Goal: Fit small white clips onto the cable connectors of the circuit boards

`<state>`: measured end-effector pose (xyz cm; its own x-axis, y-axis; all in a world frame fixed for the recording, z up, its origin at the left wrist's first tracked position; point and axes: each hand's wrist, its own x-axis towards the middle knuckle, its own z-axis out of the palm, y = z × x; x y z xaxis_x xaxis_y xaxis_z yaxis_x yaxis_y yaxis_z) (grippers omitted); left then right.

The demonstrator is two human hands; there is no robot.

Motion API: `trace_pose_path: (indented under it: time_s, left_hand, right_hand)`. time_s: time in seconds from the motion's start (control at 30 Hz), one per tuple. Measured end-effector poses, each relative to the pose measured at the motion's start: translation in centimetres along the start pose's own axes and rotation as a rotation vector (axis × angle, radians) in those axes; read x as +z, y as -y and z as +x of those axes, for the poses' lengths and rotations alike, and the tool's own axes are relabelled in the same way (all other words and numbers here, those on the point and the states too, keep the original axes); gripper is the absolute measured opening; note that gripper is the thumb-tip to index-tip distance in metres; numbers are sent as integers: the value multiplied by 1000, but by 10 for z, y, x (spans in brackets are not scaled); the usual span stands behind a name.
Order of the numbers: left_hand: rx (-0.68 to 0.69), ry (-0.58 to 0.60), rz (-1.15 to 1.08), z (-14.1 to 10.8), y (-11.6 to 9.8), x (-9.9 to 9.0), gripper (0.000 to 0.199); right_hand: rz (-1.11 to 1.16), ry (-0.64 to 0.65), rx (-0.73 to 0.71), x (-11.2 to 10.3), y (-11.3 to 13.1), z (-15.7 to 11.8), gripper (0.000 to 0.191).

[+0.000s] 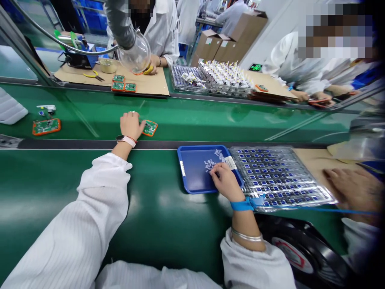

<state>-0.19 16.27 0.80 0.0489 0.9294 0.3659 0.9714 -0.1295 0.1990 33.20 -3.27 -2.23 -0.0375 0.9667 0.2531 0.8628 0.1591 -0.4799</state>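
Observation:
My left hand [130,126] rests over the green conveyor belt, thumb apart from the other fingers. Its thumb reaches the left edge of a green circuit board in an orange frame [149,128]; the hand does not appear to grip it. Over the right side of a shallow blue tray [192,188], my right hand [224,180] has thumb and fingertips pinched together. Small translucent white pieces [209,164] lie scattered in the tray beside those fingertips. Whatever the pinch holds is too small to make out.
A clear tray of blue-and-black parts [270,172] adjoins the blue tray; a black reel [300,249] sits below. Another orange-framed board [46,126] lies left on the belt. A co-worker's hand [355,186] is at right. Across the belt, people work near trays of white parts [225,76].

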Motion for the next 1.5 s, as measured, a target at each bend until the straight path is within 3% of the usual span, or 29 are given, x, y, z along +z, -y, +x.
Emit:
trace_pose_path:
  time_s: [0.1, 0.17, 0.3, 0.37, 0.53, 0.67, 0.77, 0.9, 1.07, 1.17, 1.5]
  left_hand:
    - [12, 146, 38, -12, -16, 0, 58]
    - [13, 177, 55, -16, -19, 0, 60]
    - [-16, 200, -78, -18, -1, -8, 55]
    - [67, 195, -235, -25, 10, -16, 58]
    - [376, 206, -447, -77, 17, -41, 57]
    - [553, 377, -510, -128, 10, -55, 52]
    - [645, 509, -558, -154, 7, -61, 50]
    - [591, 549, -625, -169, 2, -63, 49]
    - [360, 474, -782, -167, -13, -61, 15]
    - [270, 423, -831, -165, -19, -60, 12]
    - [256, 462, -837, -162, -22, -57, 11]
  right_hand:
    - [-1, -1, -20, 1, 0, 0, 12]
    - [3, -9, -42, 1, 1, 1, 12]
    - [15, -73, -67, -4, 6, 3, 12]
    - [39, -107, -57, -8, 17, 5, 12]
    - [271, -87, -113, -1, 87, 2, 13]
    - [478, 97, -212, 33, 145, -6, 11]
    - [530, 134, -171, 58, 157, -6, 11]
    - [536, 114, -107, 71, 150, 2, 11]
    - [531, 135, -119, 70, 147, 4, 10]
    - [540, 147, -125, 70, 148, 2, 10]
    - [532, 215, -117, 70, 145, 4, 13]
